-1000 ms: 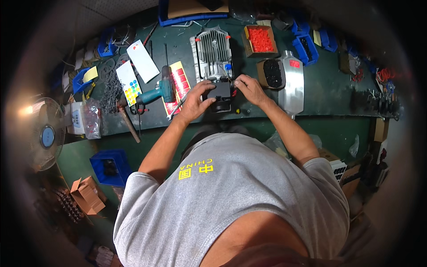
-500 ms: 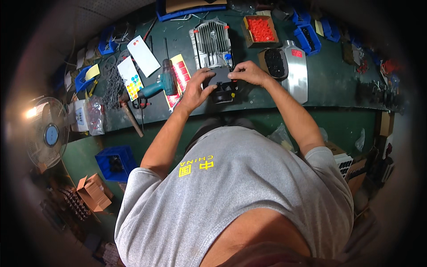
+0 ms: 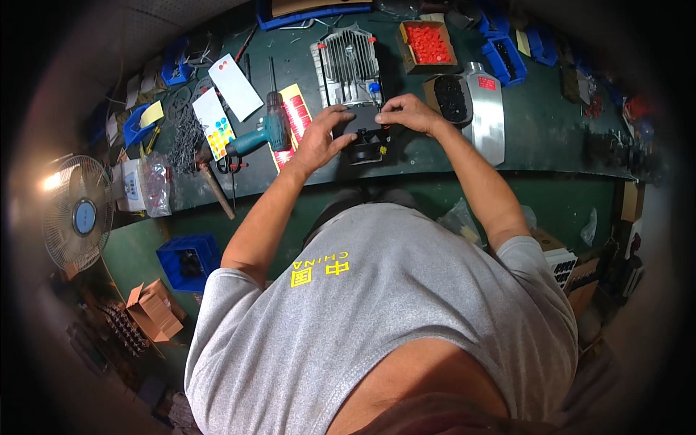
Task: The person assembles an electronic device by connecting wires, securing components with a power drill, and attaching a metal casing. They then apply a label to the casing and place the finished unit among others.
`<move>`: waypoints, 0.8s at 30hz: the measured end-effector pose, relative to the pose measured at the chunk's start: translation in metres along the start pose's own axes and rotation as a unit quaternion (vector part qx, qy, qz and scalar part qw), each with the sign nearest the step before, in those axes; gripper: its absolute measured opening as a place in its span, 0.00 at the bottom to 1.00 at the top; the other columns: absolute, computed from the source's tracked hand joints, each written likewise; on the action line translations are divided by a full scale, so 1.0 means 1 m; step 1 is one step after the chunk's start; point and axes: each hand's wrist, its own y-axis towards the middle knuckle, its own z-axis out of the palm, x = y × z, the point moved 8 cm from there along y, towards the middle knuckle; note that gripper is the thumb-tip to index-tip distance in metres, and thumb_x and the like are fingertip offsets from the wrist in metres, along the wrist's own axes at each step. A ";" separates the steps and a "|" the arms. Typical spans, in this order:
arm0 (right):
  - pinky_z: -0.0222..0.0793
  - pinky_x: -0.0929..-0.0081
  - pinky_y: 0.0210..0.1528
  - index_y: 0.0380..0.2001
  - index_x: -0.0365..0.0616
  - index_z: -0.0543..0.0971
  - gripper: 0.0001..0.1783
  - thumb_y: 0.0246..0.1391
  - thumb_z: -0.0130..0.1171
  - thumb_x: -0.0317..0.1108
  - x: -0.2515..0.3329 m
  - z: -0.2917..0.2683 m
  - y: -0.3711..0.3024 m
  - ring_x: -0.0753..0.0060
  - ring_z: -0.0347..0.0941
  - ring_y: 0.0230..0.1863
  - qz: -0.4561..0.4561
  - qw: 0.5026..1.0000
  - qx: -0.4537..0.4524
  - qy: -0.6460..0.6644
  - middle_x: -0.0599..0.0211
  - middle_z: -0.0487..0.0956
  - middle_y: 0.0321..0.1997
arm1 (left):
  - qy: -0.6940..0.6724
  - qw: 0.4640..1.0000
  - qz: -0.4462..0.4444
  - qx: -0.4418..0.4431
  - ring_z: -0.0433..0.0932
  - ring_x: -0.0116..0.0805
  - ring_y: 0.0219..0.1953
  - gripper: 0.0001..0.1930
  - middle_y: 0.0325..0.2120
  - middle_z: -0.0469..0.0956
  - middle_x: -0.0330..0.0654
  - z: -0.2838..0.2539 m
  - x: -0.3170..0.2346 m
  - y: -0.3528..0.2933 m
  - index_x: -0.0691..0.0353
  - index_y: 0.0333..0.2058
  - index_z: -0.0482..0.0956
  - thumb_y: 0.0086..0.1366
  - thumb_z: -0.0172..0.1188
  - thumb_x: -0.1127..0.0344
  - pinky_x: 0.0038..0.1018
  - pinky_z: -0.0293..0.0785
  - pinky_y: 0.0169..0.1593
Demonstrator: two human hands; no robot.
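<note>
The left hand (image 3: 324,138) lies over the near left edge of a black cover (image 3: 365,117), its thumb and fingers spread well apart and resting on it, not closed round it; the right hand (image 3: 409,114) is at the cover's right edge, thumb and forefinger brought close together, though whether something small is between them I cannot tell; the cover sits between the two hands, at the near end of a finned metal unit (image 3: 349,64), which stretches away beyond both hands on the green tabletop (image 3: 279,61); a blue knob (image 3: 374,87) is on the unit, just beyond the right hand's fingertips; left of the left hand lie a red-and-yellow sticker sheet (image 3: 296,109) and a teal power drill (image 3: 254,141); near the right hand, on its right, are a container of black parts (image 3: 452,100) and a silver housing (image 3: 487,119); beyond that hand stands a box of red parts (image 3: 426,45).
</note>
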 end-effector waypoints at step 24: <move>0.72 0.73 0.45 0.37 0.40 0.88 0.22 0.52 0.72 0.51 -0.006 0.005 0.007 0.76 0.78 0.37 -0.022 0.996 0.020 -0.080 0.67 0.86 0.33 | 0.096 0.990 0.075 0.069 0.74 0.54 0.56 0.22 0.55 0.74 0.50 0.001 -0.003 0.005 0.60 0.51 0.80 0.56 0.72 0.68 0.41 0.74 0.58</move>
